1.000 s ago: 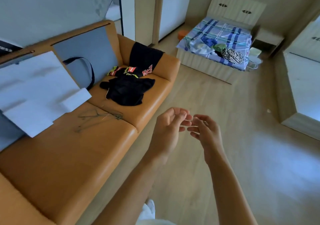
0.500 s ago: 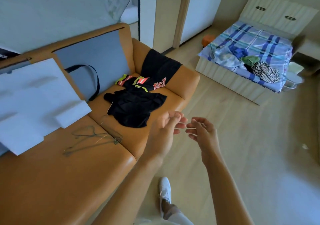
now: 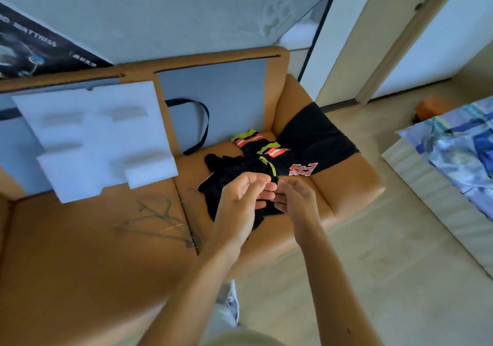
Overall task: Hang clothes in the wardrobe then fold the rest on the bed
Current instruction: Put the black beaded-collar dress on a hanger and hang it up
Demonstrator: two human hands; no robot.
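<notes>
Head view: 2 hands above sofa (image 3: 80, 265).
Left hand (image 3: 240, 201): fingers spread, empty.
Right hand (image 3: 296, 199): fingers spread, empty.
Black clothes (image 3: 232, 169): sofa's right end.

My left hand (image 3: 241, 199) and right hand (image 3: 296, 199) hover together, empty and fingers loose, above black clothes (image 3: 240, 169) on the sofa (image 3: 80, 252); wire hangers (image 3: 157, 219) lie beside.
</notes>
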